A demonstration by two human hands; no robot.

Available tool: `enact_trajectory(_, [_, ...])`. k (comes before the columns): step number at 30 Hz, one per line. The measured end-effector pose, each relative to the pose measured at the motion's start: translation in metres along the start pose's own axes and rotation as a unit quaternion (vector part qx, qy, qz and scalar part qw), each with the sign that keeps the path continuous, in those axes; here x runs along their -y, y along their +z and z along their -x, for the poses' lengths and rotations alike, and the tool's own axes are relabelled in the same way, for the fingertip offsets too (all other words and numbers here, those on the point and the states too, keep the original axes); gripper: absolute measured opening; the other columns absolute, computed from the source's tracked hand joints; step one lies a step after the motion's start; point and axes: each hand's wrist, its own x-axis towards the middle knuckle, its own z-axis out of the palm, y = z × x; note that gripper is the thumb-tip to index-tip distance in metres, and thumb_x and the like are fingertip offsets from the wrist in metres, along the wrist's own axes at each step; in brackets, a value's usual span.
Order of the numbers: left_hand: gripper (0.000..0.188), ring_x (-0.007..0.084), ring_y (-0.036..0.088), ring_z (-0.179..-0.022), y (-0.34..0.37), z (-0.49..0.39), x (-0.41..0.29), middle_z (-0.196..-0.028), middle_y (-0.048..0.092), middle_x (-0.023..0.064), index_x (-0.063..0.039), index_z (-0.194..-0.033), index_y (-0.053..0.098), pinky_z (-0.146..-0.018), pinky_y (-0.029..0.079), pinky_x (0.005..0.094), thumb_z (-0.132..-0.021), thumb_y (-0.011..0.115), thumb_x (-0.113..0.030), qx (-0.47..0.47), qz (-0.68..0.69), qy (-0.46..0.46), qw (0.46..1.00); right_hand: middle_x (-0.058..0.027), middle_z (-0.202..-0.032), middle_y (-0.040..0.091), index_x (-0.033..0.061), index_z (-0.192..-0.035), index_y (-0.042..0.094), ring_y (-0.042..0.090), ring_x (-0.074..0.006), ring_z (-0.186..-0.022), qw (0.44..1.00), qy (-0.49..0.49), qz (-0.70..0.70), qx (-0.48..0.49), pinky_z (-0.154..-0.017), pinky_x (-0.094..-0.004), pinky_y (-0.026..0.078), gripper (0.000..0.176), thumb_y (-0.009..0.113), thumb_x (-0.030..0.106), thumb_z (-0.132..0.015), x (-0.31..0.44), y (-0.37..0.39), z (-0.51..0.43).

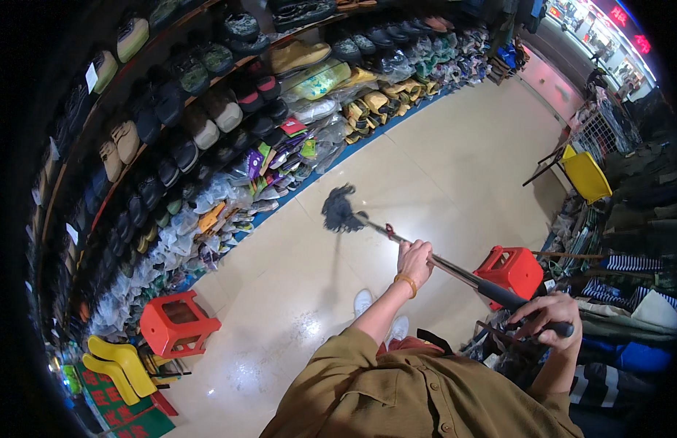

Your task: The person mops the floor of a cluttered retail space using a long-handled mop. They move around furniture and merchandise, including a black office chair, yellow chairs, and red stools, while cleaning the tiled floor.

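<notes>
A string mop with a metal handle (456, 269) slants across the view in front of me. Its dark grey mop head (341, 209) rests on the glossy tiled floor (426, 159), near the foot of the shoe shelves. My left hand (416, 264), with an amber-coloured bracelet at the wrist, grips the handle partway down its length. At the upper end, my right hand (555, 320) is around the black grip (503, 296), with some fingers loosely spread. A small red piece (390, 231) sits on the handle below my left hand.
Shoe shelves (190, 98) curve along the left, with bagged goods (168, 241) at their base. Red plastic stools stand at left (177, 324) and right (511, 271). Yellow chairs (119, 369) are at lower left; another yellow chair (585, 174) is right. Folded clothes (640, 306) line the right side.
</notes>
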Motion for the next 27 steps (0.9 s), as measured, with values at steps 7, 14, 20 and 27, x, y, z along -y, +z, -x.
enact_trajectory(7, [0.021, 0.0294, 0.05, -0.079, -0.064, 0.052, 0.071, -0.075, 0.053, 0.0085, -0.009, -0.074, 0.05, -0.076, 0.035, 0.0387, -0.062, 0.066, -0.002, -0.098, -0.01, -0.064, 0.993, -0.0268, -0.091, 0.064, -0.0037, -0.069, 0.061, 0.067, -0.0297, -0.075, 0.984, 0.025, -0.149, 0.097, -0.063, -0.032, 0.055, 0.021, 0.063, 0.013, -0.082, -0.038, 0.015, -0.072])
enact_trajectory(14, [0.027, 0.0333, 0.046, -0.071, -0.11, 0.144, 0.227, -0.062, 0.046, 0.0114, -0.008, -0.059, 0.041, -0.071, 0.035, 0.0425, -0.068, 0.066, -0.009, -0.154, -0.124, -0.189, 0.962, -0.0167, -0.108, 0.06, -0.0013, -0.087, 0.06, 0.061, -0.0212, -0.091, 0.936, 0.166, -0.24, 0.198, -0.079, -0.0323, 0.051, 0.006, 0.056, 0.003, -0.087, -0.129, 0.116, -0.121])
enact_trajectory(20, [0.026, 0.0317, 0.059, -0.091, -0.157, 0.221, 0.332, -0.085, 0.064, 0.016, -0.005, -0.077, 0.064, -0.088, 0.041, 0.0412, -0.077, 0.063, -0.032, 0.142, -0.292, -0.317, 0.891, -0.0113, -0.115, 0.056, 0.0, -0.092, 0.056, 0.051, -0.0171, -0.104, 0.948, 0.061, -0.225, 0.215, -0.09, -0.0304, 0.04, 0.007, 0.055, 0.006, -0.09, -0.185, 0.215, -0.117])
enact_trajectory(27, [0.019, 0.0369, 0.057, -0.082, -0.144, 0.152, 0.316, -0.078, 0.063, 0.0173, -0.004, -0.069, 0.063, -0.083, 0.041, 0.0469, -0.075, 0.058, -0.022, 0.165, -0.248, -0.236, 0.925, -0.0074, -0.117, 0.055, 0.0016, -0.092, 0.055, 0.055, -0.0128, -0.087, 0.937, 0.182, -0.277, 0.113, -0.075, -0.0259, 0.046, 0.005, 0.053, 0.005, -0.09, -0.177, 0.163, -0.117])
